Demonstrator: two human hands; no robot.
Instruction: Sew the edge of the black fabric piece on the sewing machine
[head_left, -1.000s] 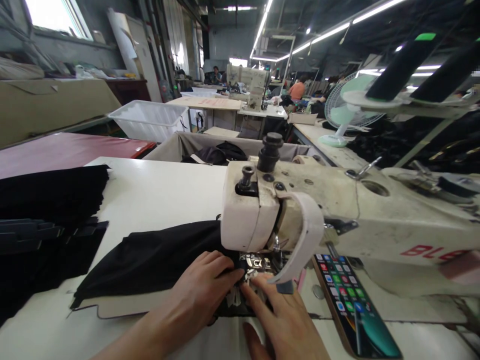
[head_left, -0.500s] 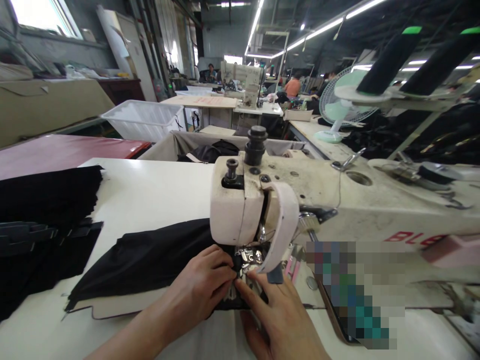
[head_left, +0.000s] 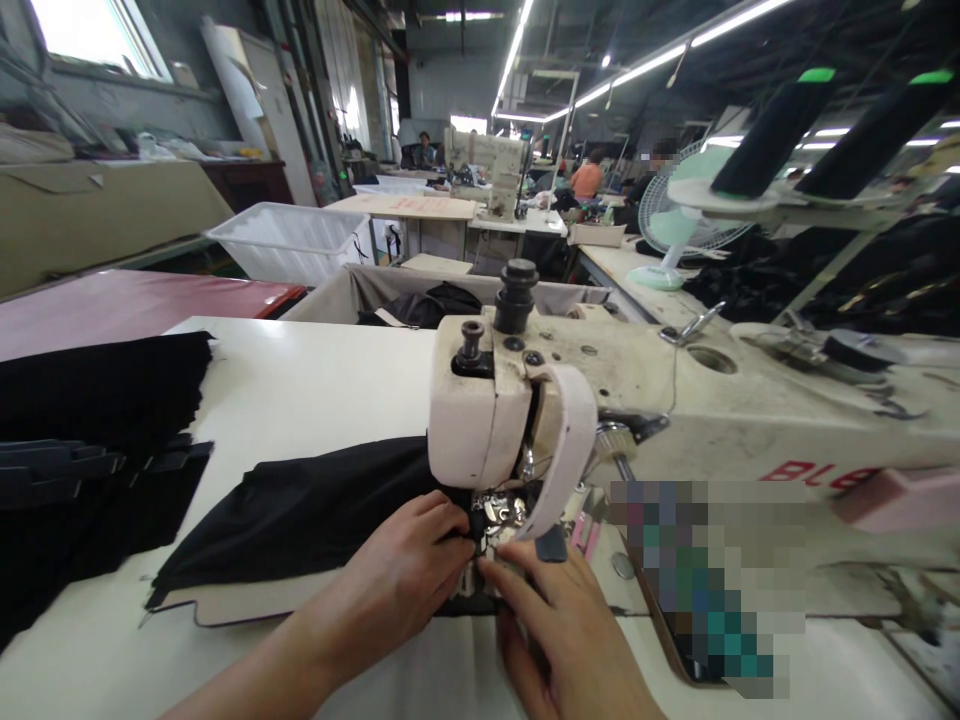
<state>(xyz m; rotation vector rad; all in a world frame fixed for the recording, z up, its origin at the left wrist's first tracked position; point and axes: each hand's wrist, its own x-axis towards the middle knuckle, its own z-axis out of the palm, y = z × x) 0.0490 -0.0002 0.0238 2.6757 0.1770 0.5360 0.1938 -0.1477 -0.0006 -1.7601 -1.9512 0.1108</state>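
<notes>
My left hand [head_left: 405, 565] has its fingers curled onto black fabric [head_left: 315, 505], close to the metal presser foot [head_left: 501, 508] of a sewing machine [head_left: 480, 410]. The fabric spreads out to the left over the white tabletop, with a pale, dark-edged layer [head_left: 262, 600] showing under its front edge. On the other side of the presser foot, my right hand [head_left: 566, 620] grips the near edge of the cloth, index finger stretched toward the left fingertips. Its thumb is bent underneath. A curved white guard [head_left: 566, 450] partly covers the needle area, and the needle itself is hidden.
A stack of black pieces [head_left: 97, 440] lies at the left. To the right rests a phone-like object [head_left: 664, 640], mostly blurred out. Thread cones [head_left: 776, 135] and a fan [head_left: 667, 240] stand behind the machine. A white bin [head_left: 292, 240] is beyond the table.
The view has shifted slightly. The black fabric's left end sits a little farther right. Both hands stay beside the presser foot with nearly the same hold.
</notes>
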